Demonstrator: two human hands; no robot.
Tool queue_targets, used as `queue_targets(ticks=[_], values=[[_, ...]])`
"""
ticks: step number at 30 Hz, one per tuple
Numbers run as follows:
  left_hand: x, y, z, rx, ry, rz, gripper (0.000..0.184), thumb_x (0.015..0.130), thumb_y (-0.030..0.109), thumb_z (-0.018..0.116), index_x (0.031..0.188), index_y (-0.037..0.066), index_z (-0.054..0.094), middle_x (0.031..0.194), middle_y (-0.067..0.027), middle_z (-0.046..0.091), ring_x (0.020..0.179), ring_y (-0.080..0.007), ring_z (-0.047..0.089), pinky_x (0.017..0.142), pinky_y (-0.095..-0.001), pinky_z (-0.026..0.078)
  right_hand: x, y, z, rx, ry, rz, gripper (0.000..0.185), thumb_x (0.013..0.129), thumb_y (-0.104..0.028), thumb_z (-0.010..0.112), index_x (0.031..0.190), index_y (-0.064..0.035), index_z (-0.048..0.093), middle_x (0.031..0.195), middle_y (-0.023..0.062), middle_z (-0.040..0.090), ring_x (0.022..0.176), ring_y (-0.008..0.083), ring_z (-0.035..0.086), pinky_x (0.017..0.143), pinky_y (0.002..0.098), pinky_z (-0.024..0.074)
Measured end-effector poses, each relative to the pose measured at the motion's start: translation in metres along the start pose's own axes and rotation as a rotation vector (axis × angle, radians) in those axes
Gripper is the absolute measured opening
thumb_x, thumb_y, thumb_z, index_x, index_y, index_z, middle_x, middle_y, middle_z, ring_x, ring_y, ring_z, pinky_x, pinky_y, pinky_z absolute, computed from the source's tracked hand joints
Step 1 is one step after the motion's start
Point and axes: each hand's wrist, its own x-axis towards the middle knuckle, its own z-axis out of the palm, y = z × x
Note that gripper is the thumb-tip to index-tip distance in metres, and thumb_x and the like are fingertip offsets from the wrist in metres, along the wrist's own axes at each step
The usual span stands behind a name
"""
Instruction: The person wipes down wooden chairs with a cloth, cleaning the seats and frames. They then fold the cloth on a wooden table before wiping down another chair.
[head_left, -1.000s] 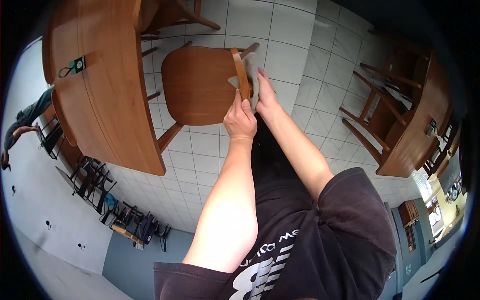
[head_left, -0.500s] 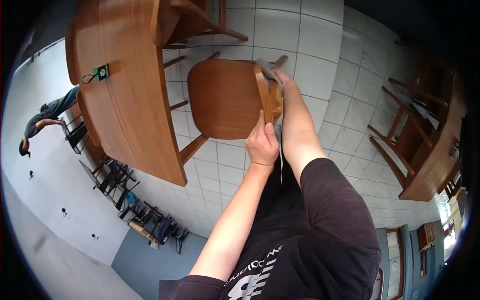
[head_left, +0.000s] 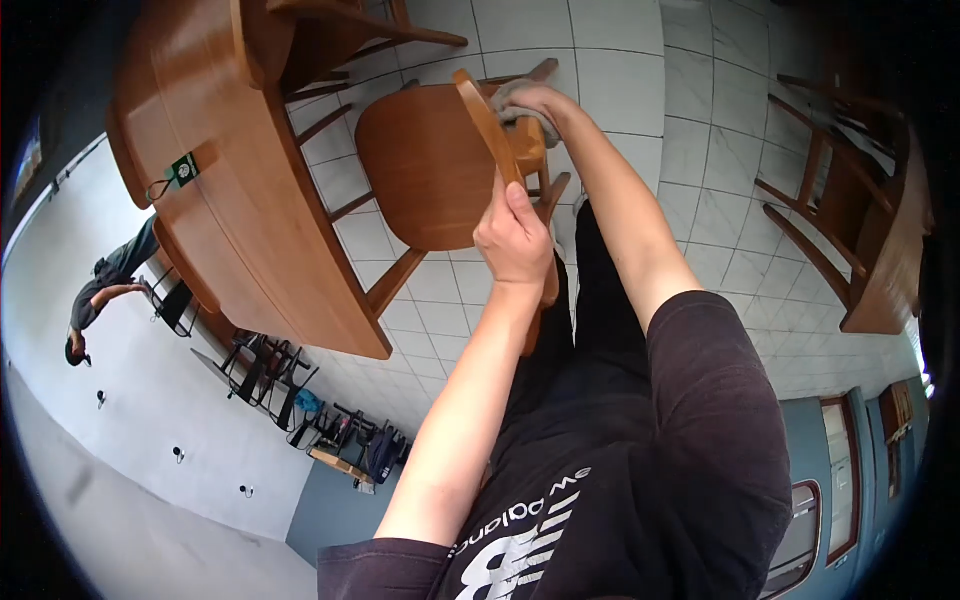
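Note:
A wooden chair (head_left: 420, 165) with a smooth brown seat stands beside the long table. My left hand (head_left: 515, 238) is closed round the curved top rail of its backrest, thumb on the near side. Farther up the frame, my right hand (head_left: 533, 97) holds a grey cloth (head_left: 545, 122) against the chair back, close to the far end of that rail. The fingers of my right hand are partly hidden by the cloth.
The wooden table (head_left: 240, 215) on the left bears a green tag (head_left: 183, 170) with a loop. Another chair (head_left: 350, 35) is at the top; more chairs (head_left: 825, 190) stand at the right. Stacked black chairs (head_left: 265, 375) and a person (head_left: 105, 290) are at the far left.
My right hand has moved with the cloth to the far part of the chair back. The backrest looks more tilted, with my left hand still on its rail. The view has shifted.

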Motion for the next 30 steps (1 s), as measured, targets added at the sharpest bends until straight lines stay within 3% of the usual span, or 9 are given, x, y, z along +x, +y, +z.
queue_targets(ticks=[1,3,6,10,16,19,23,27,30], values=[[0.002,0.0,0.003,-0.01,-0.01,0.004,0.044,0.105,0.025,0.041,0.129,-0.007,0.06,0.085,-0.0252,0.069,0.074,-0.0443,0.068,0.066,-0.048,0.054,-0.005,0.003,0.002,0.179,0.01,-0.061,0.034,0.09,-0.027,0.062,0.112,-0.0007,0.067,0.096,0.0102,0.07,0.081,0.0185,0.065,0.067,0.0374,0.0526],[0.004,-0.001,0.007,-0.011,0.114,0.048,0.045,0.107,0.029,0.038,0.087,-0.003,0.062,0.066,-0.0271,0.056,0.063,-0.0487,0.057,0.054,-0.0507,0.042,-0.037,0.01,0.016,0.369,0.124,-0.072,0.036,0.091,-0.025,0.06,0.116,0.0003,0.064,0.1,0.0098,0.069,0.086,0.0176,0.064,0.068,0.0367,0.0521],[0.007,0.001,0.002,0.063,0.04,-0.003,0.042,0.106,0.031,0.039,0.098,0.001,0.067,0.07,-0.0233,0.065,0.069,-0.0467,0.064,0.06,-0.0521,0.049,-0.094,0.026,0.03,0.592,0.237,-0.179,0.042,0.096,-0.022,0.055,0.13,0.0031,0.055,0.11,0.0098,0.067,0.097,0.0166,0.062,0.075,0.0351,0.0521],[0.011,0.004,0.004,0.033,0.102,-0.005,0.052,0.106,0.038,0.036,0.079,0.001,0.062,0.066,-0.022,0.062,0.065,-0.047,0.061,0.06,-0.055,0.045,-0.223,0.05,0.079,0.344,0.456,-0.508,0.052,0.101,-0.023,0.053,0.143,0.0066,0.044,0.132,0.015,0.06,0.121,0.0183,0.054,0.103,0.0317,0.0428],[0.015,0.007,0.004,0.046,0.087,-0.033,0.061,0.106,0.044,0.032,0.082,-0.001,0.065,0.063,-0.0195,0.062,0.066,-0.0435,0.062,0.064,-0.0535,0.047,-0.316,0.132,0.167,0.662,0.324,-0.402,0.047,0.105,-0.028,0.049,0.139,0.0029,0.049,0.128,0.0079,0.061,0.116,0.015,0.057,0.101,0.0298,0.0436],[0.014,0.015,-0.001,0.047,0.064,-0.046,0.062,0.106,0.044,0.032,0.085,-0.001,0.068,0.067,-0.0198,0.065,0.069,-0.0432,0.064,0.067,-0.0531,0.048,-0.302,0.124,0.216,1.073,0.337,-0.346,0.064,0.104,-0.038,0.05,0.153,-0.0007,0.031,0.148,0.0106,0.046,0.133,0.019,0.046,0.111,0.0329,0.0367],[0.013,0.013,0.002,0.039,0.094,-0.019,0.063,0.106,0.044,0.031,0.086,-0.002,0.069,0.071,-0.0213,0.068,0.074,-0.0445,0.065,0.071,-0.0535,0.05,-0.208,0.125,0.228,0.852,0.682,-0.291,0.087,0.096,-0.046,0.06,0.157,-0.008,0.011,0.152,0.0199,0.037,0.139,0.0326,0.037,0.113,0.046,0.0329],[0.014,0.016,0.002,0.044,0.09,-0.041,0.068,0.105,0.046,0.031,0.086,-0.006,0.071,0.079,-0.0266,0.069,0.081,-0.0482,0.064,0.076,-0.0549,0.047,-0.205,0.118,0.194,1.102,0.48,-0.004,0.08,0.097,-0.039,0.058,0.157,-0.0064,0.016,0.154,0.0189,0.036,0.141,0.0309,0.037,0.114,0.0432,0.0321],[0.015,0.017,0.004,0.008,0.127,-0.036,0.069,0.105,0.046,0.031,0.085,-0.006,0.071,0.078,-0.027,0.069,0.081,-0.0488,0.064,0.076,-0.0548,0.047,-0.218,0.114,0.221,0.909,0.722,-0.266,0.072,0.101,-0.037,0.052,0.157,-0.0046,0.02,0.157,0.0173,0.033,0.144,0.0275,0.033,0.117,0.0383,0.0278]])
